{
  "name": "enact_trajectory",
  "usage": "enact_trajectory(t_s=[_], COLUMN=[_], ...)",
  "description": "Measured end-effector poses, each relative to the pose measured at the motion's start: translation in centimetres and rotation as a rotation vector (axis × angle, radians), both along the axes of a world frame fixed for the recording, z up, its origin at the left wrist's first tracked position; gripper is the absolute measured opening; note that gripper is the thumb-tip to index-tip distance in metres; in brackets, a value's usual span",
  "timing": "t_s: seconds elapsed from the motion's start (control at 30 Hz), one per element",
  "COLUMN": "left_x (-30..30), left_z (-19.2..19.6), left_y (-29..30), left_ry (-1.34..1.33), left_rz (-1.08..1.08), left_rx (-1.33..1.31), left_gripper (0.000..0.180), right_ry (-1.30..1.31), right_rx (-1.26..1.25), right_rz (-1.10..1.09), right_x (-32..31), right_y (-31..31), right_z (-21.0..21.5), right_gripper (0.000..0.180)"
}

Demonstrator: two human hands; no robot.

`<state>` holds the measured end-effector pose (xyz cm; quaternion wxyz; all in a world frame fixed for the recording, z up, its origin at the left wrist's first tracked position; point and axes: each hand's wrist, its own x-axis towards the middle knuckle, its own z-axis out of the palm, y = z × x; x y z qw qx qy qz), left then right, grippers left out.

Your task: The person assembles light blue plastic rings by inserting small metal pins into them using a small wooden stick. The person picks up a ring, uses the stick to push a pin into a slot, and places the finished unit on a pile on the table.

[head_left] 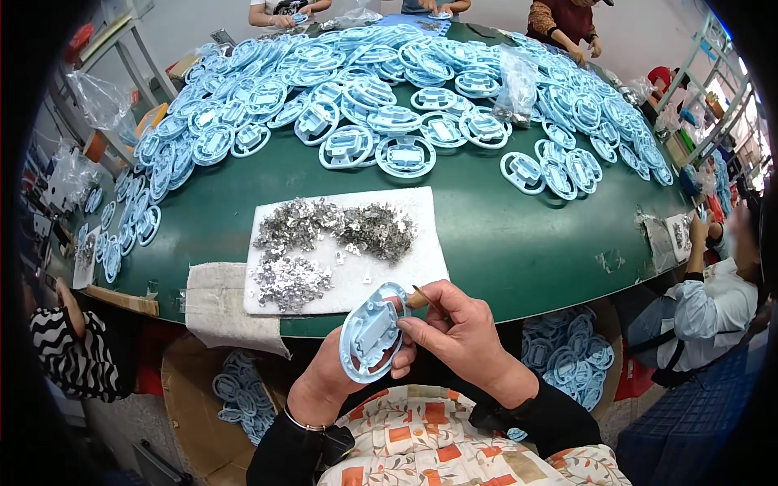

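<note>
My left hand point(326, 371) grips a light-blue oval plastic part point(373, 334) from below and behind, tilted with its recessed inner side showing. My right hand point(466, 332) is closed at the part's right edge, thumb and fingers pinched together. A thin brownish stick-like piece point(427, 298) pokes out above its fingers; its kind and far end are hidden. Just beyond my hands, small metal clips lie in heaps on a white foam sheet point(381, 292): two darker heaps point(377, 232) at the back and a brighter heap point(292, 281) in front.
A wide pile of similar blue parts point(405, 155) covers the far side of the green table point(519, 255). A cloth point(217, 296) hangs over the near edge. Cardboard boxes point(190, 397) with blue parts stand below. A clear bag point(516, 85) sits amid the pile. Co-workers point(697, 300) work around the table.
</note>
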<state>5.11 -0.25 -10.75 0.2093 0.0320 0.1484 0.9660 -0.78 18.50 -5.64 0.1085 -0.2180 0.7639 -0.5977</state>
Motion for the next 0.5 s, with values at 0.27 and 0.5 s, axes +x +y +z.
enact_trajectory(t_s=[0.27,0.5], left_x=[0.4,0.5], left_z=[-0.1,0.4], left_y=[0.0,0.1], left_ry=[-0.08,-0.015], left_rz=[-0.04,0.052], left_rx=[-0.172,-0.068], left_gripper=[0.041,0.044], right_ry=[-0.06,0.052], right_rx=[0.03,-0.142], right_rz=[0.026,0.023], right_x=[-0.8,0.7], right_y=[0.0,-0.5], right_z=[0.6,-0.6], right_gripper=[0.019,0.024])
